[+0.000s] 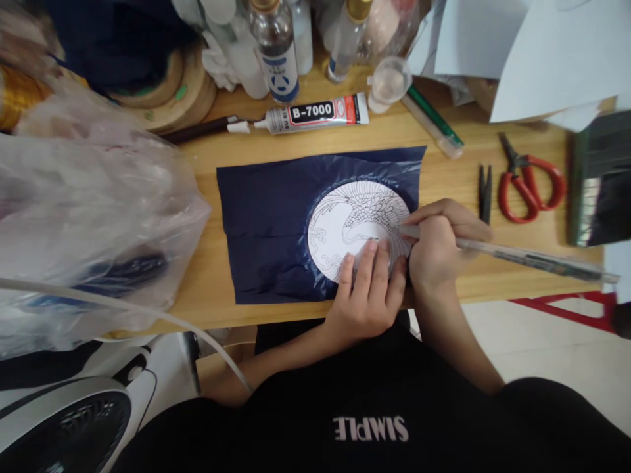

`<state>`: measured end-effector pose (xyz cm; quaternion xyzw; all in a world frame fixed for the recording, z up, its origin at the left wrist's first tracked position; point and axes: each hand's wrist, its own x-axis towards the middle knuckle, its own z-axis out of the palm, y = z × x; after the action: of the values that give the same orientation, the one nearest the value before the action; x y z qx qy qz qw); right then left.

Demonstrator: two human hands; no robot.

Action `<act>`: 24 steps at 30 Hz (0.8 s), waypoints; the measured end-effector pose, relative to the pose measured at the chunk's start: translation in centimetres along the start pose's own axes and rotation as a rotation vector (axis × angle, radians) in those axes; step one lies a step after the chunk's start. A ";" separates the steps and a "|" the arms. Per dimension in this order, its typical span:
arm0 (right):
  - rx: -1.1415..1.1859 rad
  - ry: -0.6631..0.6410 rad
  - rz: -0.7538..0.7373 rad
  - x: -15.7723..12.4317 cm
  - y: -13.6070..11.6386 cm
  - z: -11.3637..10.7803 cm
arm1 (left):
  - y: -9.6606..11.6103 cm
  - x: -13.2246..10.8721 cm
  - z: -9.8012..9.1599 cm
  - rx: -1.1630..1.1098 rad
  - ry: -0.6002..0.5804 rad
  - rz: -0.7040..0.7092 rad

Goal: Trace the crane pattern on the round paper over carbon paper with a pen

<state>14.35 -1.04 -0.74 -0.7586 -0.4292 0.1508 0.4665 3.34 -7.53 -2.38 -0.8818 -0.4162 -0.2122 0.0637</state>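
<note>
A white oval paper (331, 226) printed with a bird and feather line drawing lies on dark blue fabric (269, 230). The fabric is creased and looks shiny around the paper's rim. My left hand (367, 292) rests flat on the paper's lower part, fingers stretched out. At the paper's right edge, my right hand (438, 246) is closed around a long, thin, pen-like stick (532, 256). Its pale tip touches or nearly touches the paper's edge; I cannot tell which. The far end of the stick points right and is blurred.
Behind the fabric lie a B-7000 glue tube (318, 113) and a green-and-clear pen-like tube (436, 121), near bottles (279, 56) and a small cup (389, 82). Red-handled scissors (530, 184) and dark tweezers-like tips (486, 190) lie right. Plastic bags (98, 217) crowd the left; a white cable (148, 312) crosses there.
</note>
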 end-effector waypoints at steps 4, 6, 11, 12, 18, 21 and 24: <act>0.038 0.021 -0.013 0.0 -0.2 0.1 | 0.0 0.0 0.0 -0.023 0.003 -0.007; 0.043 0.026 -0.008 0.1 -0.3 0.1 | 0.0 0.0 -0.1 -0.031 0.004 -0.009; 0.026 0.018 -0.012 0.0 -0.3 0.0 | -0.1 0.0 -0.1 -0.016 -0.008 -0.003; 0.023 0.019 -0.013 0.0 -0.3 0.0 | -0.1 0.0 -0.1 -0.029 -0.006 -0.005; 0.036 -0.010 -0.023 0.1 -0.3 -0.2 | 0.0 0.1 0.0 -0.007 0.005 0.000; 0.005 -0.030 -0.045 0.1 -0.2 -0.3 | 0.0 0.0 0.0 0.005 -0.006 -0.001; 0.012 -0.007 -0.026 0.0 0.0 -0.3 | 0.0 0.0 0.0 -0.012 -0.001 -0.005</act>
<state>14.51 -1.20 -0.57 -0.7496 -0.4398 0.1501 0.4714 3.31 -7.52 -2.35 -0.8813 -0.4172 -0.2142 0.0578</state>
